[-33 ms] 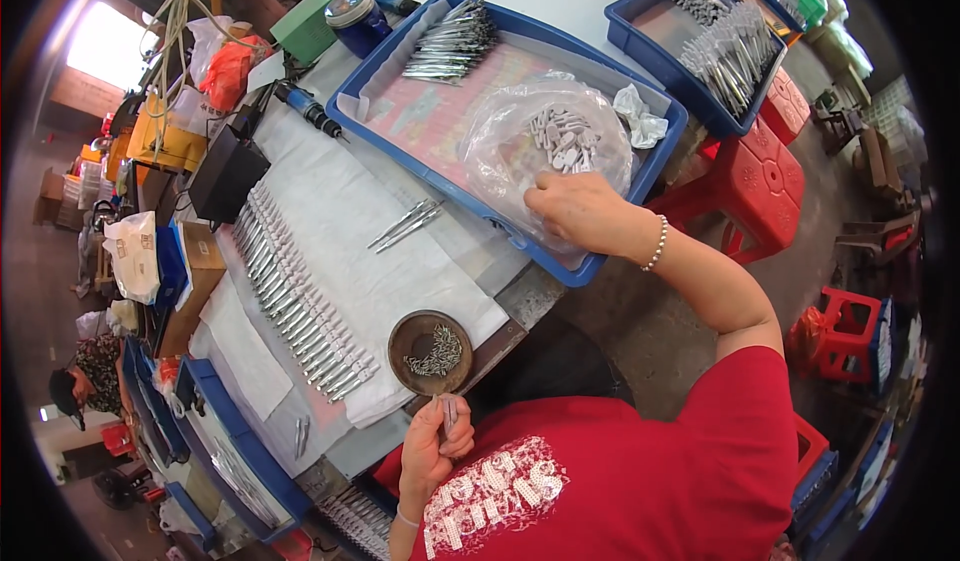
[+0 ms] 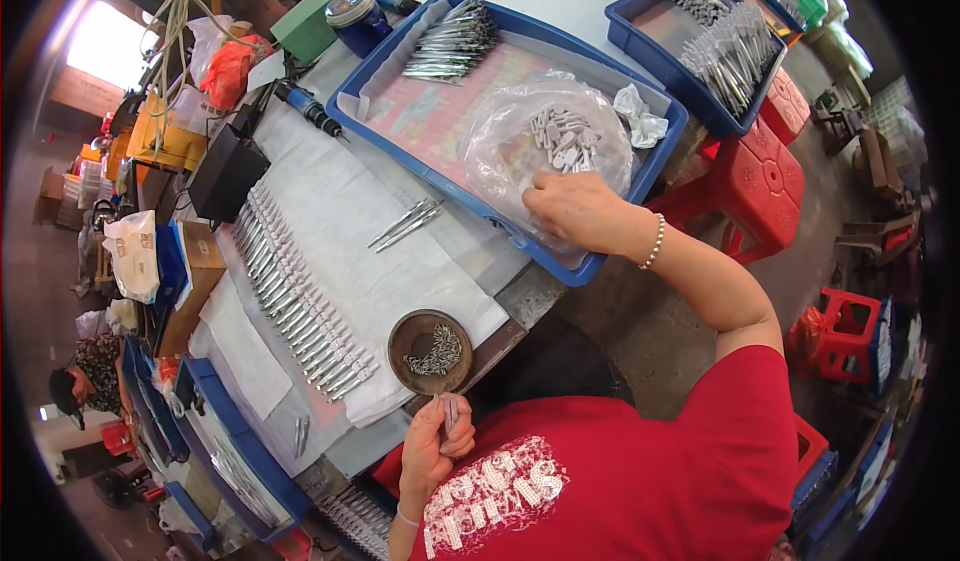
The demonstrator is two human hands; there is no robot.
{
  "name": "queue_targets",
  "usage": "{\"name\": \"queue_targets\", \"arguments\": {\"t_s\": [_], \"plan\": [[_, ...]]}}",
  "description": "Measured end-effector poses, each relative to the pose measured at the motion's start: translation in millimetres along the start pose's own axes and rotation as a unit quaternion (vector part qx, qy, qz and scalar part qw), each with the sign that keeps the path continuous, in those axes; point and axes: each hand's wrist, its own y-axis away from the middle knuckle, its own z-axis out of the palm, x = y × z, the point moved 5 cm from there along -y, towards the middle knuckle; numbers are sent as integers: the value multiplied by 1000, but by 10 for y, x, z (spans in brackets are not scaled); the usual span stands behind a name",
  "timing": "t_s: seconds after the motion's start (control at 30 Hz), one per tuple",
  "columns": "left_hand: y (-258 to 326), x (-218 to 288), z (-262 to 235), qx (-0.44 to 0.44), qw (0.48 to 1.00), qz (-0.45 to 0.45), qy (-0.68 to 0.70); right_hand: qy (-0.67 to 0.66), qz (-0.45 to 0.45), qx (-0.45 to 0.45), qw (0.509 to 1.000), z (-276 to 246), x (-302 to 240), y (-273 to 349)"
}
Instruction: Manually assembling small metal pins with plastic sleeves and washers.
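My left hand (image 2: pixel 432 453) is closed near the front edge of the table, with small flat pale metal pieces (image 2: pixel 451 413) between its fingers. Just beyond it stands a round brown bowl (image 2: pixel 402 343) holding tiny metal parts (image 2: pixel 440 353). Over at the right, my right hand (image 2: pixel 582 211) reaches over the near edge of a clear plastic bag (image 2: pixel 490 136) with its fingers curled together; whatever they grip is hidden. Small flat grey-white pieces (image 2: pixel 568 141) lie heaped in that bag, which rests in a blue tray (image 2: pixel 425 176).
Slim silver tool-like pieces (image 2: pixel 290 286) form a long row on white cloth (image 2: pixel 350 261); a few more (image 2: pixel 405 226) lie beside the tray. A corded screwdriver (image 2: pixel 308 111) is farther back. Another blue tray (image 2: pixel 640 46) and a red stool (image 2: pixel 755 181) stand to the right.
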Motion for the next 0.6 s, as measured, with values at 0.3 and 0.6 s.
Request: {"name": "queue_targets", "arguments": {"t_s": [0.3,0.6], "plan": [[34,-26,-39,-18,1000,6,13,67,13,-44,997,87,-17,-152],[79,-44,-89,-41,999,16,27,49,61,55,995,-104,140,-93]]}}
